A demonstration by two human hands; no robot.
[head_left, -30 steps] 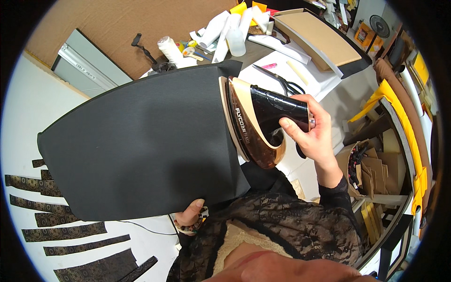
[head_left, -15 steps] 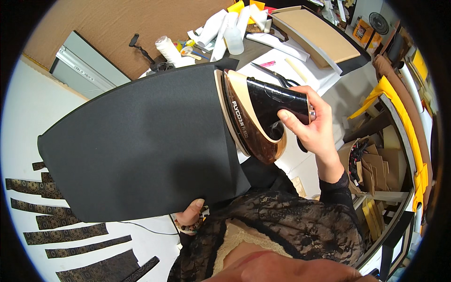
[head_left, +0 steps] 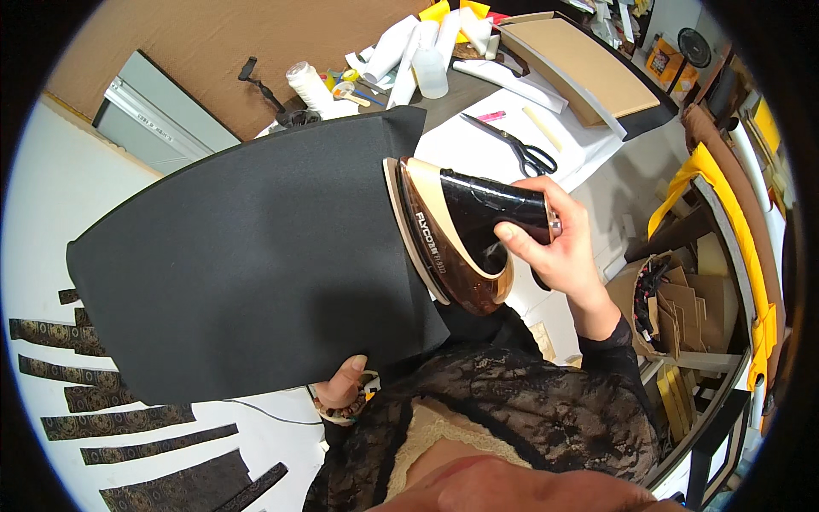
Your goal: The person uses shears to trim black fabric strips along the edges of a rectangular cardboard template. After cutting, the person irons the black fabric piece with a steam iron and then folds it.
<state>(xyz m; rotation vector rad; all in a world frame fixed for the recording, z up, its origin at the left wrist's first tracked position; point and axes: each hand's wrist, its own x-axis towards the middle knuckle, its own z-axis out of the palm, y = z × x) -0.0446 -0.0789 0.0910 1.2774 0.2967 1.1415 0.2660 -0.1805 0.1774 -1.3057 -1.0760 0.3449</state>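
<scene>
My right hand (head_left: 559, 243) is closed around the black handle of a clothes iron (head_left: 465, 239) with a gold and brown body. The iron is tipped on its side, its soleplate pressed against the right edge of a large black fabric-covered panel (head_left: 247, 264). At the near edge of that panel, my left hand (head_left: 343, 382) grips it with the thumb on top; the other fingers are hidden beneath. A loose fold of black fabric stands up at the panel's far right corner.
Patterned dark strips (head_left: 119, 421) lie on the white table at left. Beyond the panel are black-handled scissors (head_left: 520, 149), a white thread cone (head_left: 309, 87), a clear bottle (head_left: 429, 72) and paper rolls. A cardboard-lined box (head_left: 589, 64) stands at far right. A thin cord (head_left: 271, 416) runs below the panel.
My right hand has slid the iron toward me and slightly left along the panel's right edge. The far corner's fabric fold and the scissors are more exposed. My left hand stays almost in place.
</scene>
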